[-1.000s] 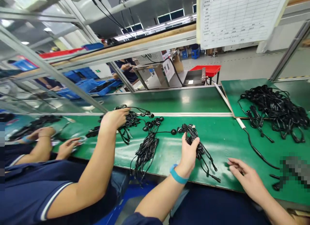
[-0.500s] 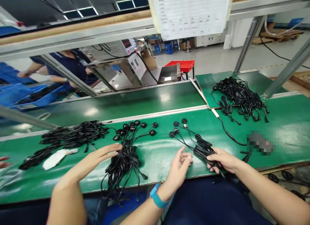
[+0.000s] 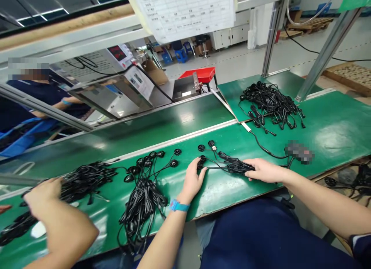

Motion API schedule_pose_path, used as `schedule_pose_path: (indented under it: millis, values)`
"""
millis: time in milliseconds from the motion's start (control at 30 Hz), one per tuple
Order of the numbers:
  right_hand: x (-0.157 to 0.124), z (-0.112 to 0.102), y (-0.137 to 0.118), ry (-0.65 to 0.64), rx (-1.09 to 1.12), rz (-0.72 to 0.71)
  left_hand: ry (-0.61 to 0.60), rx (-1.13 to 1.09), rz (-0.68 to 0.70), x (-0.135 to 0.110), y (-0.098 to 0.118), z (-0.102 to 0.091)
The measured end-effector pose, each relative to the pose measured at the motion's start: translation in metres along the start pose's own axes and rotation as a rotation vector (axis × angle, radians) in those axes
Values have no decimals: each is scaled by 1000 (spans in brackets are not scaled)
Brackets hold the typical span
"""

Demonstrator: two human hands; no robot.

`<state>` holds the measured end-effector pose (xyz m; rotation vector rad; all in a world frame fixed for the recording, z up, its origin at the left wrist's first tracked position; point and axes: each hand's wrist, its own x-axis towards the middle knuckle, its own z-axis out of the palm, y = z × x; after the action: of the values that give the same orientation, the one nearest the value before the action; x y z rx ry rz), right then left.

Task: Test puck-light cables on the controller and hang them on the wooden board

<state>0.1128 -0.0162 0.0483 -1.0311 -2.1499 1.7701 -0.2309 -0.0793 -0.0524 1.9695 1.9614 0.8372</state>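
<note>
My right hand (image 3: 264, 170) is closed around a coiled bundle of black cables (image 3: 236, 163), which lies low over the green bench top. Thin leads run from the bundle to several round black ends. At the left one of these, a round black cable end (image 3: 201, 160), are the fingertips of my left hand (image 3: 191, 182); its thumb stands a little apart below. Two more round ends, one disc (image 3: 201, 148) and another (image 3: 211, 143), lie just beyond. Left of my left hand rests a larger heap of coiled black cables (image 3: 142, 201) with round ends pointing away from me.
A co-worker's hand (image 3: 43, 193) reaches over another cable pile (image 3: 88, 178) at left. More cables (image 3: 271, 103) lie on a raised green board at back right. A blurred-out dark object (image 3: 300, 152) sits on the bench (image 3: 333, 126) near my right hand. A metal frame (image 3: 271, 41) crosses above.
My left hand has gone forward to the round cable end. The bundle in my right hand now lies more level. The co-worker's hand has moved left from the middle heap. My view has shifted.
</note>
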Motion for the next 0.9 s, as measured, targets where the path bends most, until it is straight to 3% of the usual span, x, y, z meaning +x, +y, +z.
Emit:
schedule_pose_path:
  millis: [100, 200, 367, 467, 533, 667, 733, 800, 900]
  values:
    - [-3, -4, -2, -142, -56, -67, 34, -6, 1, -35, 3, -8]
    - [-3, -6, -1, -203, -118, -72, 21, -2, -3, -65, 8, -16]
    - [2, -16, 12, -216, -137, 5, 83, -47, -63, -82, 10, -24]
    - [8, -28, 27, -149, -181, 128, 131, -42, -157, -66, 6, -31]
    - [12, -31, 36, 14, -303, 143, 141, -37, -177, -50, 2, -37]
    - [14, -16, 43, 396, -688, -93, 117, -2, -96, -14, -1, -43]
    - [13, 0, 40, 412, -754, -234, 78, 29, -44, 2, -2, -43]
    - [12, 15, 36, 338, -762, -315, -2, 62, 1, 17, -3, -39]
    - [15, 28, 33, 248, -784, -283, -172, 99, 44, 35, -4, -29]
